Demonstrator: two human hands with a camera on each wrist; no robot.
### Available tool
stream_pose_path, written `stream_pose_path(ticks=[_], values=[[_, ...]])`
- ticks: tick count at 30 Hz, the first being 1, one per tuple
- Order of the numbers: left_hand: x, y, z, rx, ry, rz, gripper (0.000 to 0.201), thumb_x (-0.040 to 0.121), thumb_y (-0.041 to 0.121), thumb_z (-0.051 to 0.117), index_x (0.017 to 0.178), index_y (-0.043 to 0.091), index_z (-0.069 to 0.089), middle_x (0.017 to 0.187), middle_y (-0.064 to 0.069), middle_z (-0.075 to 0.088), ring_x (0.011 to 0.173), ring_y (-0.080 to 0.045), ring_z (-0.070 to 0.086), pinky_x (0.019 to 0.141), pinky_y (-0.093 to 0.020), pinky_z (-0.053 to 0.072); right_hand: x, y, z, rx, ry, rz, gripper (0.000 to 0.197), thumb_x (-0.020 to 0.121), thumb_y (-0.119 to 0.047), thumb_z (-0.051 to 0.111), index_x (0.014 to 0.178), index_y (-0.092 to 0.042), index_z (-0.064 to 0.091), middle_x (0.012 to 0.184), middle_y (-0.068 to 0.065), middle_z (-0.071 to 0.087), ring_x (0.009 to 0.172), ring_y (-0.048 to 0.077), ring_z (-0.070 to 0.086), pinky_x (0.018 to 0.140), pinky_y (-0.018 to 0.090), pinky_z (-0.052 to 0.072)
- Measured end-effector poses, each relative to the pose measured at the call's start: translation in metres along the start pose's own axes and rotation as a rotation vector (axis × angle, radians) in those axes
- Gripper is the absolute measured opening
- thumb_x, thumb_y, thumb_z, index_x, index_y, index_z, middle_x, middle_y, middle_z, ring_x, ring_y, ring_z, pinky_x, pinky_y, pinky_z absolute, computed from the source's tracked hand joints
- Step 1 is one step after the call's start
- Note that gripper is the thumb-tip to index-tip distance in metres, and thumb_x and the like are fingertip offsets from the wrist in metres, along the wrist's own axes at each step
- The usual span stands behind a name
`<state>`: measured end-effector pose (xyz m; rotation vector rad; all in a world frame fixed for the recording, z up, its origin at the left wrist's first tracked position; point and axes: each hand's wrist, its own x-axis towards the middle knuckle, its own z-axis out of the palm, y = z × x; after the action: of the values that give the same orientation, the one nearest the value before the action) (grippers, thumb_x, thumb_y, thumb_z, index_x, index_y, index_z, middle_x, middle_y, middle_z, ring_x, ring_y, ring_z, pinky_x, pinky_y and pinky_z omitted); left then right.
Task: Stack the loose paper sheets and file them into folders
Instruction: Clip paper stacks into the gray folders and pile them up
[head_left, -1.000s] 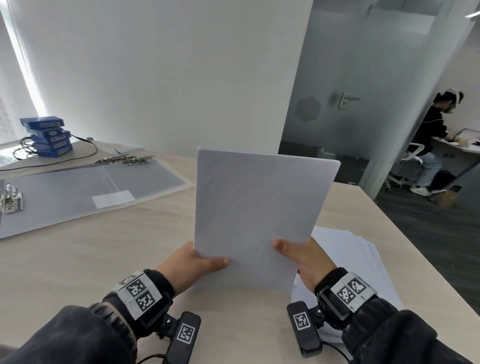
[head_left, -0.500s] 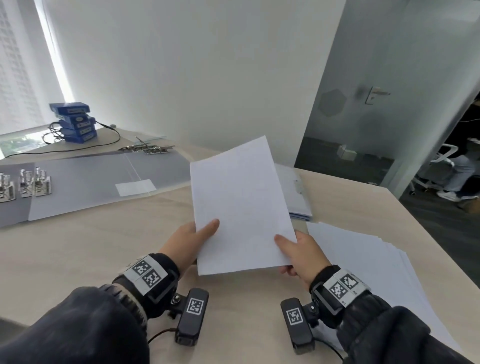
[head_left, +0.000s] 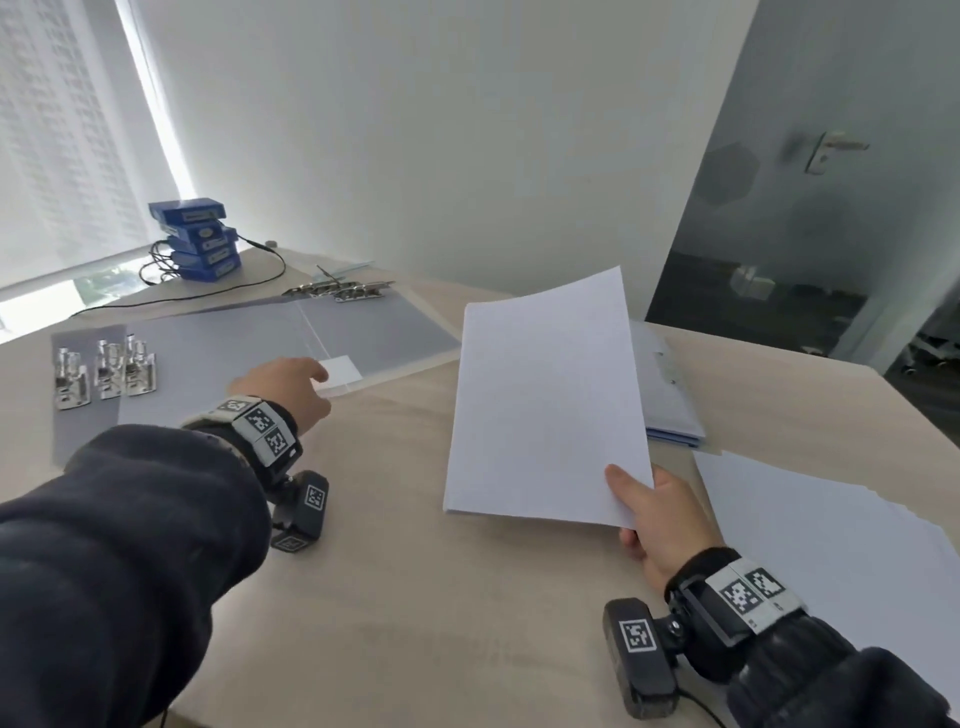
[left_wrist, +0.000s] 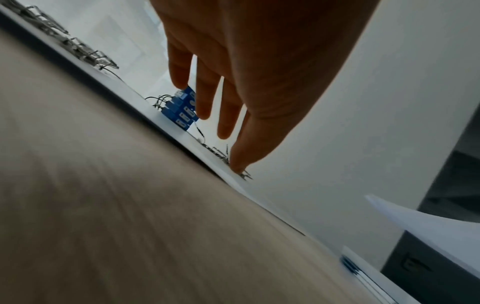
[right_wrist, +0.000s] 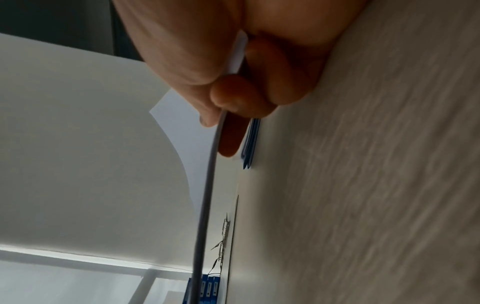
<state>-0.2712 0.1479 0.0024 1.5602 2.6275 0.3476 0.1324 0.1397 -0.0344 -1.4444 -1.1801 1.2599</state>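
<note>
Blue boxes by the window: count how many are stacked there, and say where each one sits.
4 small blue boxes, all in one crooked stack at the far left of the pale wooden desk, one upon another beside a black cable. More may hide behind.

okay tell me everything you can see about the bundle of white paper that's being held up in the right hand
The squared stack of plain white paper sheets looks blank, thin and flexible. It is held off the light wooden table, tilted, its far top edge curving slightly. Only the right hand holds it, pinching the near right corner with the thumb on top and fingers beneath. The right wrist view shows its edge bowing. It hides part of the closed folders behind it.
</note>
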Motion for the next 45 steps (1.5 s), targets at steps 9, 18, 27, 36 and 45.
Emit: stream_pose_path(ticks=[9,18,27,36,45], values=[[0.046,-0.019,0.012,0.199,-0.181,-0.05,0.067,0.094,0.041,0.067,0.152,0.02,0.041,0.157,-0.004,0.043,0.141,-0.028,0.044,0.114,-0.037,0.037,-0.005,-0.003,0.0,-0.003,0.008,0.004,0.013,0.099,-0.022,0.061,0.095,-0.011,0.068,0.07,0.0,0.062,0.046,0.014,0.041,0.037,0.021,0.034],[0.05,-0.023,0.01,0.333,-0.186,0.002,0.054,0.103,0.038,0.05,0.153,0.018,0.04,0.158,-0.006,0.041,0.143,-0.027,0.041,0.116,-0.038,0.033,-0.007,-0.003,0.0,0.012,0.013,0.016,0.013,0.099,-0.025,0.062,0.1,-0.014,0.069,0.08,0.004,0.065,0.046,0.014,0.04,0.04,0.023,0.035],[0.042,-0.008,0.007,0.427,-0.235,0.017,0.055,0.102,0.048,0.051,0.141,0.01,0.051,0.141,-0.009,0.058,0.128,-0.027,0.055,0.104,-0.035,0.043,-0.005,-0.001,-0.001,0.047,0.002,0.016,0.011,0.099,-0.023,0.062,0.099,-0.014,0.069,0.083,0.003,0.066,0.042,0.009,0.041,0.038,0.02,0.034],[0.03,0.015,-0.004,0.593,-0.177,0.17,0.031,0.095,0.018,0.055,0.123,0.013,0.066,0.096,-0.002,0.064,0.086,-0.021,0.064,0.069,-0.025,0.049,-0.001,0.004,-0.003,0.052,0.006,0.009,0.01,0.098,-0.025,0.063,0.099,-0.017,0.07,0.084,0.001,0.068,0.054,0.015,0.045,0.04,0.023,0.036],[-0.039,0.04,-0.025,0.159,-0.002,0.246,0.035,0.093,0.012,0.05,0.125,0.017,0.064,0.107,-0.009,0.066,0.094,-0.028,0.064,0.079,-0.034,0.053,-0.021,-0.001,-0.021,0.277,0.031,-0.031,0.014,0.099,-0.021,0.061,0.087,-0.015,0.063,0.067,0.004,0.053,0.041,0.013,0.034,0.04,0.021,0.025]])
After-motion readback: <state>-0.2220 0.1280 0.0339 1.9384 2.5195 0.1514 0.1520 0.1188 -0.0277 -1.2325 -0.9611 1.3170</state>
